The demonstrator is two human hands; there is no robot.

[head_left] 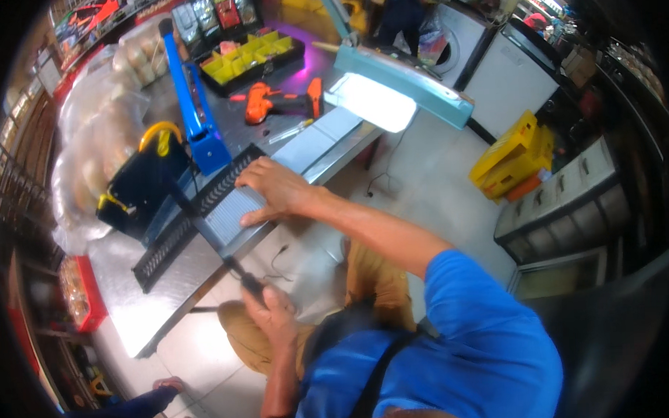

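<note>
Left of centre in the frame, the right hand (278, 190), thumb and fingers apart, lies on a grey ribbed strip (230, 224) at a metal table's (119, 272) edge. Just below, the left hand's (278, 315) fingers are wrapped around a black handle (251, 285).

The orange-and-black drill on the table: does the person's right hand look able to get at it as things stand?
Probably yes: the drill lies beyond the right hand, and nothing tall seems to stand between them, though the hand would first have to leave the ribbed grey piece it rests on.
</note>
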